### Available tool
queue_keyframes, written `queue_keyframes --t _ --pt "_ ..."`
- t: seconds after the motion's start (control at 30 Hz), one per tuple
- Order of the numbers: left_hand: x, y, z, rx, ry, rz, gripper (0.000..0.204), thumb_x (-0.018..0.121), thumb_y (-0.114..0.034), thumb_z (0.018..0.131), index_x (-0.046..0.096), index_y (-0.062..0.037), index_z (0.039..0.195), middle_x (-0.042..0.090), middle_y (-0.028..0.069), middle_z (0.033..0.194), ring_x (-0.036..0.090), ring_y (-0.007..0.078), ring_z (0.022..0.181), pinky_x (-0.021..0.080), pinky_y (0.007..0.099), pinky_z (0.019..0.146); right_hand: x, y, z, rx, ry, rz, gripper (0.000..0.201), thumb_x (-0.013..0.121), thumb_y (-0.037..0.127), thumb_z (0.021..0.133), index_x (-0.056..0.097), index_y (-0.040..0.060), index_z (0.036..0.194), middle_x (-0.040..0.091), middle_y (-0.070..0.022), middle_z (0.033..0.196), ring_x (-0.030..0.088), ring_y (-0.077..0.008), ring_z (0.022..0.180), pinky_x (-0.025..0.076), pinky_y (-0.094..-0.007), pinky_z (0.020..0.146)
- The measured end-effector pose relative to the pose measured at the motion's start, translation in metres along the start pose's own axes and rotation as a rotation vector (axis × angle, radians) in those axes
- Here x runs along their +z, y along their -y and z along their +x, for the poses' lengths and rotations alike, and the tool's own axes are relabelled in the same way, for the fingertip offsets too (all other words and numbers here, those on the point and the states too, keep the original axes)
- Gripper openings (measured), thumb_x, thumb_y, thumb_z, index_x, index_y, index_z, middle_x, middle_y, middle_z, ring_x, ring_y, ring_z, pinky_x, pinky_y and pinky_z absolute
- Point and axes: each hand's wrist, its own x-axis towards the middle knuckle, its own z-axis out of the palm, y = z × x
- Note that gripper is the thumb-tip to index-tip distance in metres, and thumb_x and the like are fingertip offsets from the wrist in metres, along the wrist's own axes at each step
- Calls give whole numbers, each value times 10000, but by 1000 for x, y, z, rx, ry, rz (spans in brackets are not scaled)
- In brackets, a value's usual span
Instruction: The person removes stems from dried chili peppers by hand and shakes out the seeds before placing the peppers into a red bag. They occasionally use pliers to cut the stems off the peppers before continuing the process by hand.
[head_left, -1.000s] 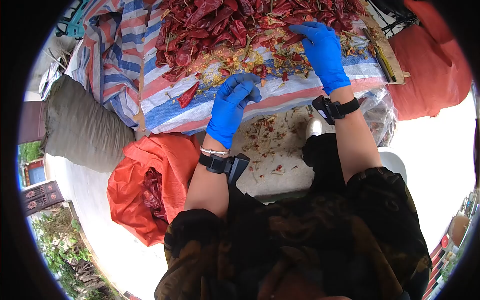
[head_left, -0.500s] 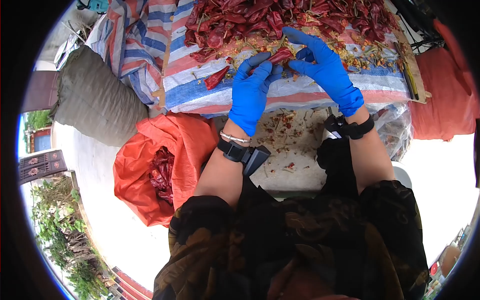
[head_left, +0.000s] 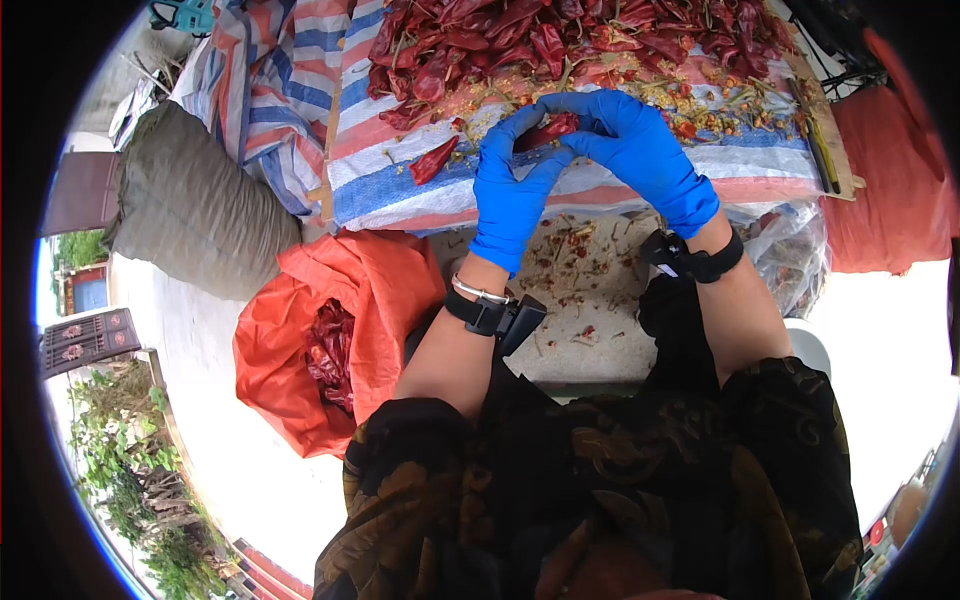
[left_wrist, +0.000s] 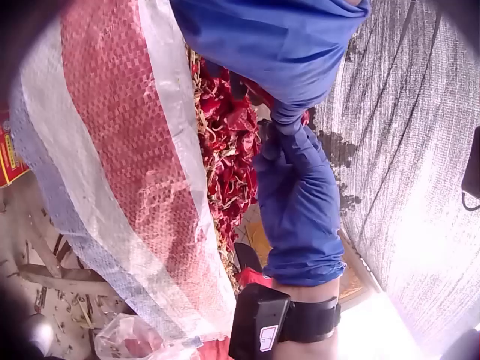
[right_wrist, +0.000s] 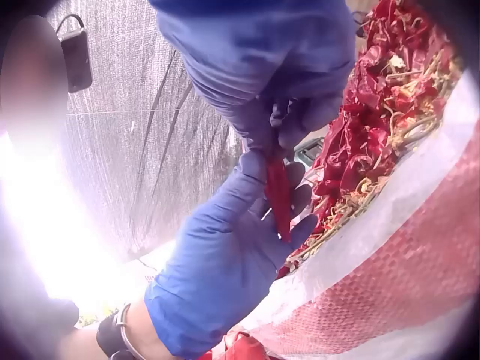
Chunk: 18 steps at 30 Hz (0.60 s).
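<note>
Up at the near edge of the striped woven plastic sheet (head_left: 420, 190), both forearms reach forward and angle inward so that the two blue-gloved hands meet. The left hand (head_left: 512, 185) rises from a wrist wearing a black camera strap and a thin silver bangle (head_left: 478, 291); its fingers curl upward and pinch one end of a single dried red chili pepper (head_left: 545, 131). The right hand (head_left: 625, 140) comes in from the other side with its wrist bent, fingers curled over and its thumb and fingertips pinching the other end of the same pepper. In the right wrist view the dried red chili pepper (right_wrist: 278, 196) hangs lengthwise between the two gloves, clear of the sheet and just above its edge.

Beyond the hands lies a wide heap of dried red chilies (head_left: 560, 40) on the sheet, with yellow seeds and pale stems (head_left: 700, 105) scattered along its near side. One loose red chili (head_left: 432, 160) lies apart on a blue stripe, left of the left hand. Below the surface, an open orange sack (head_left: 330, 340) holds more chilies beside the person's left arm, a grey-green filled sack (head_left: 190, 205) rests further left, and chili scraps litter the concrete floor (head_left: 570, 300) between the arms.
</note>
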Motion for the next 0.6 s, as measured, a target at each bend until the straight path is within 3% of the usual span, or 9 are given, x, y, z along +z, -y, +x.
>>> queue_keyframes --t 0.07,0.17,0.3,0.37,0.4,0.47,0.53,0.57,0.6 --pt "-1 4 -4 68 -3 48 335 623 -52 780 515 -10 1094 562 88 1067 528 143 960 429 272 844 5 -2 -1 -20 20 99 321 566 22 798 567 51 1118 601 -30 1035 553 -88 855 457 -226 767" --pt "-7 12 -10 -82 -15 -63 309 605 -60 800 510 -4 1089 560 79 1043 517 125 930 418 263 840 -5 4 6 94 44 236 255 579 69 797 614 88 1049 613 -37 963 553 -78 816 454 -224 713" --pt "-14 3 -8 -64 -15 -146 301 580 -75 825 486 -7 1103 552 59 1002 508 113 894 423 255 799 -30 -11 13 21 -57 165 250 563 59 801 629 115 1036 608 -48 1010 570 -105 825 449 -228 738" --pt "-16 4 -9 -20 -36 -147 294 570 -79 834 478 -8 1104 549 51 988 504 108 879 426 252 783 -43 -38 18 -70 -260 -351 368 611 100 768 580 178 1126 550 -104 1130 540 -211 978 437 -290 819" --pt "-18 4 -9 -18 -50 -161 308 584 -99 825 476 -14 1101 547 50 983 507 111 866 426 250 774 -39 -36 20 -75 -248 -347 368 611 100 768 580 178 1126 550 -104 1130 540 -211 978 437 -290 819" --pt "-23 4 -11 -14 -84 -165 324 598 -120 816 474 -20 1098 546 49 977 510 113 853 426 248 765 -28 -30 24 -66 -541 -1355 535 665 158 718 493 234 1219 441 -158 1246 425 -339 1119 399 -372 897" --pt "-25 -12 -11 35 -242 227 314 647 -129 765 526 -52 1044 538 54 936 517 153 804 421 272 749 -13 -27 29 -145 -453 -1171 592 679 177 700 457 242 1245 395 -171 1279 379 -368 1151 377 -396 919" --pt "-34 -13 -7 33 -253 233 314 647 -129 765 526 -52 1044 538 54 936 517 153 804 421 272 749 -6 -26 33 -206 -378 -997 651 694 196 681 422 249 1271 349 -184 1312 332 -396 1184 356 -419 941" --pt "-46 -12 -1 116 -332 520 343 669 -114 723 537 -56 1034 535 78 926 524 191 808 425 294 748 2 -25 36 -209 -372 -992 651 694 196 681 422 249 1271 349 -184 1312 332 -396 1184 356 -419 941"
